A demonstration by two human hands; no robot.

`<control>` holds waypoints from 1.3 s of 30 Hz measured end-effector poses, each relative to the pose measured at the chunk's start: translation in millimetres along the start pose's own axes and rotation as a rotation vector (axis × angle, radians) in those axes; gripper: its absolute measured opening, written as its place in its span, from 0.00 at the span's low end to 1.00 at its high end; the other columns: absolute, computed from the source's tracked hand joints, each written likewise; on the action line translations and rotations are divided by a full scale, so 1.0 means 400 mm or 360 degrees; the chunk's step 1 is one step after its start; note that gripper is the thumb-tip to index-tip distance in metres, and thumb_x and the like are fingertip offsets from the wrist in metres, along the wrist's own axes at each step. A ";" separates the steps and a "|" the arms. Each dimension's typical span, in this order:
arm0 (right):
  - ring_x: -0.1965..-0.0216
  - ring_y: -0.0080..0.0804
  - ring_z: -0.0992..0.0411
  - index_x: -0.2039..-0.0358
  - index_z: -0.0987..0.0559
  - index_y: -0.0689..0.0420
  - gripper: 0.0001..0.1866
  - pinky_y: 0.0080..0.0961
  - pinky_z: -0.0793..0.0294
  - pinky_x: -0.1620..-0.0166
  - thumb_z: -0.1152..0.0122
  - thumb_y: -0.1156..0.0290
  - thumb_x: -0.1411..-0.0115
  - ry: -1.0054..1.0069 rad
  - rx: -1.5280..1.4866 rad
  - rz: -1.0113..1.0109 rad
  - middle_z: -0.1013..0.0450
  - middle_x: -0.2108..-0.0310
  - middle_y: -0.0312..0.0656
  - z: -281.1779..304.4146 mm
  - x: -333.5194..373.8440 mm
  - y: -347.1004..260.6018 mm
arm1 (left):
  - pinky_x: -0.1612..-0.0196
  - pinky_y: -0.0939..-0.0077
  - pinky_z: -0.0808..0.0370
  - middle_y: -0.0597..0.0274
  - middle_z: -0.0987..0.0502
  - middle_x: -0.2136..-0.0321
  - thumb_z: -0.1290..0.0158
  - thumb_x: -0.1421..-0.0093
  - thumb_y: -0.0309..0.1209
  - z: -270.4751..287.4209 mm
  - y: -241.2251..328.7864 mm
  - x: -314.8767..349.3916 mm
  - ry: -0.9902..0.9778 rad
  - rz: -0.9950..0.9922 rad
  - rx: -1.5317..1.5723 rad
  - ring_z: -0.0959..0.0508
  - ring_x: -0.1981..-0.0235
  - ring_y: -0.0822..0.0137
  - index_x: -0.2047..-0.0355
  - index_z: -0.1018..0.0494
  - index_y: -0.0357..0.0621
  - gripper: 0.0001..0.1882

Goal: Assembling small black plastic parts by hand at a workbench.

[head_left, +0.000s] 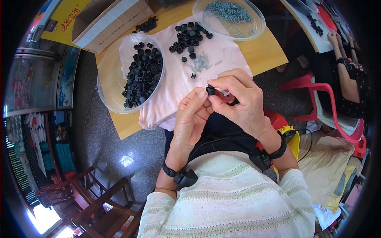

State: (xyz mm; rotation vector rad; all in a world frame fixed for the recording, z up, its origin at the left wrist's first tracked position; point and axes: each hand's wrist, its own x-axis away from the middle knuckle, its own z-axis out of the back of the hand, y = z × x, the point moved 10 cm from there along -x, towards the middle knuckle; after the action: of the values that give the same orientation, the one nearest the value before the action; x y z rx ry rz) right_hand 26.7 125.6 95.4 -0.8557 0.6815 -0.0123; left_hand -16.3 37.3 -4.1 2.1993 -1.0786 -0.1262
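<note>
White striped top (230,198) up close, and past it two hands meet over the near edge of the table (262,57)! Left hand (194,115): thumb and forefinger pinching one side of a small black cap (210,91). Right hand (240,99): thumb and index pinching the other, remaining fingers curled. Over at the table's left edge, a clear tub (112,73) loaded with black parts (143,75); on the pink cloth (170,95), loose caps (190,35) and a little screw pile (200,61); toward the far right corner, a round tub (258,29) of grey screws (228,11)!
</note>
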 end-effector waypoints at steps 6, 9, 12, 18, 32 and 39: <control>0.72 0.32 0.30 0.72 0.24 0.60 0.11 0.25 0.28 0.71 0.35 0.81 0.59 0.0001 -0.0132 -0.0024 0.30 0.74 0.38 -0.004 0.011 0.008 | 0.52 0.72 0.28 0.57 0.22 0.64 0.53 0.35 0.34 0.011 -0.013 0.008 0.0010 0.0048 0.0045 0.23 0.61 0.68 0.62 0.28 0.38 0.11; 0.74 0.33 0.31 0.73 0.25 0.61 0.11 0.25 0.29 0.72 0.35 0.82 0.60 -0.0027 0.0055 0.0182 0.32 0.75 0.39 -0.008 0.033 -0.020 | 0.52 0.72 0.27 0.58 0.23 0.63 0.53 0.35 0.35 0.027 -0.036 0.024 -0.0010 0.0107 -0.0001 0.23 0.60 0.68 0.61 0.29 0.37 0.12; 0.76 0.34 0.32 0.73 0.25 0.62 0.11 0.25 0.30 0.74 0.35 0.83 0.59 -0.0049 0.0041 0.0129 0.32 0.77 0.40 -0.020 0.057 -0.004 | 0.52 0.72 0.27 0.57 0.24 0.62 0.54 0.34 0.36 0.049 -0.058 0.022 -0.0005 0.0142 -0.0066 0.23 0.60 0.67 0.60 0.29 0.36 0.13; 0.76 0.24 0.31 0.70 0.24 0.61 0.09 0.18 0.29 0.75 0.35 0.82 0.54 -0.0022 -0.0336 -0.0222 0.30 0.74 0.37 -0.041 0.024 0.047 | 0.50 0.72 0.28 0.55 0.23 0.62 0.53 0.35 0.33 0.025 -0.013 0.008 -0.0035 0.0027 0.0078 0.22 0.59 0.65 0.59 0.28 0.35 0.13; 0.71 0.26 0.29 0.69 0.23 0.60 0.11 0.20 0.28 0.71 0.33 0.80 0.56 -0.0058 -0.0246 -0.0159 0.29 0.72 0.37 -0.031 -0.007 0.037 | 0.49 0.68 0.27 0.54 0.24 0.61 0.56 0.33 0.39 0.030 -0.032 -0.005 -0.0075 0.0127 0.0371 0.23 0.58 0.64 0.55 0.30 0.32 0.19; 0.76 0.24 0.32 0.68 0.21 0.59 0.12 0.18 0.32 0.75 0.33 0.79 0.55 -0.0168 -0.0054 -0.0201 0.27 0.70 0.38 0.018 -0.078 0.086 | 0.73 0.81 0.31 0.63 0.25 0.70 0.48 0.38 0.27 0.069 0.136 -0.007 0.0409 -0.0432 -0.1401 0.28 0.77 0.73 0.61 0.25 0.38 0.07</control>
State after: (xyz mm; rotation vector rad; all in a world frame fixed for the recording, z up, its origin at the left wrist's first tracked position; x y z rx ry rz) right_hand -2.6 161.9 91.7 -0.9246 0.5293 -0.0686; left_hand -64.3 1.2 7.2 1.4830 -0.4339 -0.3520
